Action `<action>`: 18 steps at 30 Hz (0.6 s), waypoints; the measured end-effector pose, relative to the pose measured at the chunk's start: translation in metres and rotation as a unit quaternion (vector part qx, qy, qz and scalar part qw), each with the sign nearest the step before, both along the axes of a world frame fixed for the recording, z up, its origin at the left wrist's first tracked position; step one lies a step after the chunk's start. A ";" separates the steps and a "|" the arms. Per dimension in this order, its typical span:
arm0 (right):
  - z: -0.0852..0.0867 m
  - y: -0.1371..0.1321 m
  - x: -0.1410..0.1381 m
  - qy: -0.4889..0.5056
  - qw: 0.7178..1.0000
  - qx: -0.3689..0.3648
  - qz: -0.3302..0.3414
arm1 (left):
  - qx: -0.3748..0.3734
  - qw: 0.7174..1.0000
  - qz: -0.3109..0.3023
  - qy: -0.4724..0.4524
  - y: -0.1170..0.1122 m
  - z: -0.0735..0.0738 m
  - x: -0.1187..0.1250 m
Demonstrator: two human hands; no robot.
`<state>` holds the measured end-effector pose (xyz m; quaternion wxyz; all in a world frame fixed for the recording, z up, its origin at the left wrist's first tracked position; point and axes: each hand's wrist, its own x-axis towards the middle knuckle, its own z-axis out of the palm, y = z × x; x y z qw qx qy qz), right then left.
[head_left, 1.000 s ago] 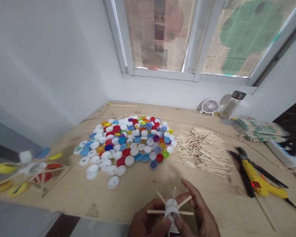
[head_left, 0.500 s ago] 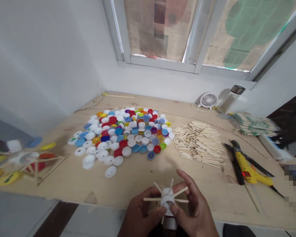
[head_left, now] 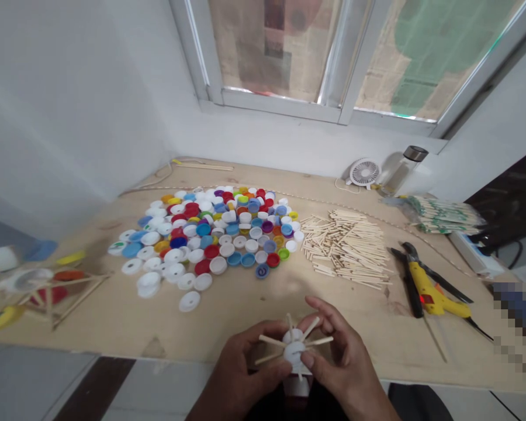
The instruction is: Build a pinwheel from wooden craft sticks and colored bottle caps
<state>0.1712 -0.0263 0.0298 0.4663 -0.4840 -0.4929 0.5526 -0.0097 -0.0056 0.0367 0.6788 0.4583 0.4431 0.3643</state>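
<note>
Both my hands hold a small white bottle-cap hub (head_left: 294, 349) with several thin wooden sticks poking out of it like spokes. My left hand (head_left: 241, 374) pinches it from the left, thumb against the cap. My right hand (head_left: 344, 362) grips it from the right, thumb on the cap's front and fingers curled behind the sticks. The hub hangs over the near edge of the wooden table (head_left: 245, 310). Beyond it lie a spread of coloured and white bottle caps (head_left: 210, 240) and a heap of short wooden sticks (head_left: 346, 251).
A yellow glue gun (head_left: 433, 292) and black pliers (head_left: 405, 275) lie at the right. A small white fan (head_left: 364, 172), a glass jar (head_left: 403, 166) and packs of sticks (head_left: 442, 216) stand at the back right. A finished cap-and-stick wheel on a frame (head_left: 39, 289) sits at the left edge.
The view has tilted down and leftward, so the table sits higher in frame. My hands have turned the spoked cap a little and hold it closer together.
</note>
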 end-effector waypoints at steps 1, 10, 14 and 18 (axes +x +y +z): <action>-0.001 -0.001 -0.002 0.015 1.000 -0.002 -0.014 | -0.015 1.000 0.008 -0.026 0.000 -0.001 0.001; -0.008 -0.002 -0.014 0.089 0.994 -0.013 -0.068 | -0.095 0.986 0.081 -0.110 -0.011 -0.002 0.018; -0.012 -0.003 -0.018 0.103 0.990 -0.005 -0.096 | -0.083 0.987 0.105 -0.088 -0.012 0.004 0.022; -0.012 -0.005 -0.019 0.112 0.989 -0.009 -0.092 | -0.078 0.989 0.105 -0.070 -0.012 0.008 0.022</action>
